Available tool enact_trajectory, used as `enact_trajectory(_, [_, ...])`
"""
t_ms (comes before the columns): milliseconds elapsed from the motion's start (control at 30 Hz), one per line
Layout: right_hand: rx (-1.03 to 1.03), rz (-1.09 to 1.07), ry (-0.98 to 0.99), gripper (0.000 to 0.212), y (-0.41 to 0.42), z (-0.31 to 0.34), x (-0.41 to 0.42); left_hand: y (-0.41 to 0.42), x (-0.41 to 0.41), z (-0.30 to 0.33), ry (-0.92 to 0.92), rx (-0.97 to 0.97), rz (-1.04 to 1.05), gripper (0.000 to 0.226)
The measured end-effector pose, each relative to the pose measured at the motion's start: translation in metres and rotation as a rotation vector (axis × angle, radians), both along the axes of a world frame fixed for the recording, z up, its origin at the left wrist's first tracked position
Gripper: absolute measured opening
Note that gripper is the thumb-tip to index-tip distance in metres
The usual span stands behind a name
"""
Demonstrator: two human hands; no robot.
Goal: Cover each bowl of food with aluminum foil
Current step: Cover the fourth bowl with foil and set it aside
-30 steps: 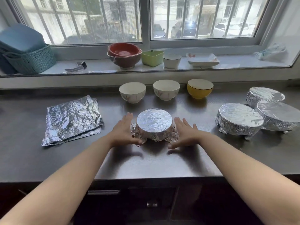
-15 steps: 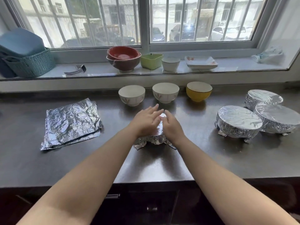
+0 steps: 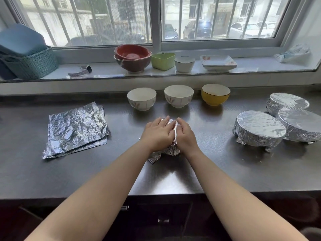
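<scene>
Both hands have come off the worktop [image 3: 173, 180] and up onto the foil-wrapped bowl [image 3: 171, 150]. Left hand [image 3: 157, 134] lies flat over its top, fingers [image 3: 162, 121] straight, released; right hand [image 3: 185, 138] presses its right side, fingers lightly bent. Spare foil sheets [image 3: 76, 129] lie well left of the fingers.

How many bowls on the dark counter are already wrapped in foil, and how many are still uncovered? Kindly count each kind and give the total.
Foil-wrapped bowls: 4, the one under both hands, near right, far right, back right
Uncovered bowls: 3, left white, middle white, yellow
Total: 7
</scene>
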State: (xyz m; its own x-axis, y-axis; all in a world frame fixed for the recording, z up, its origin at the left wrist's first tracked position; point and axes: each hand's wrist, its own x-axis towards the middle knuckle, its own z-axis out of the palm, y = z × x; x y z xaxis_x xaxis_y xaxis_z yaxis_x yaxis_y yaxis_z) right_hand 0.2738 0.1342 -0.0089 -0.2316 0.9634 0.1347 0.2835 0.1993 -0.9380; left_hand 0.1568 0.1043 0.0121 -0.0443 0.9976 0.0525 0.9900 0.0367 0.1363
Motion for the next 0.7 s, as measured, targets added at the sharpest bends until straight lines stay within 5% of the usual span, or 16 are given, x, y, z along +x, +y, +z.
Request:
enact_trajectory(367, [-0.239,-0.109,0.348,0.036,0.001,-0.011,0.003,-0.011,0.016,-0.001,-0.013,0.017,0.087,0.052])
enact_trajectory(700, [-0.300,-0.076,0.435,0.027,0.003,-0.013,0.005,-0.013,-0.003,-0.002,-0.036,0.052,-0.004,0.051])
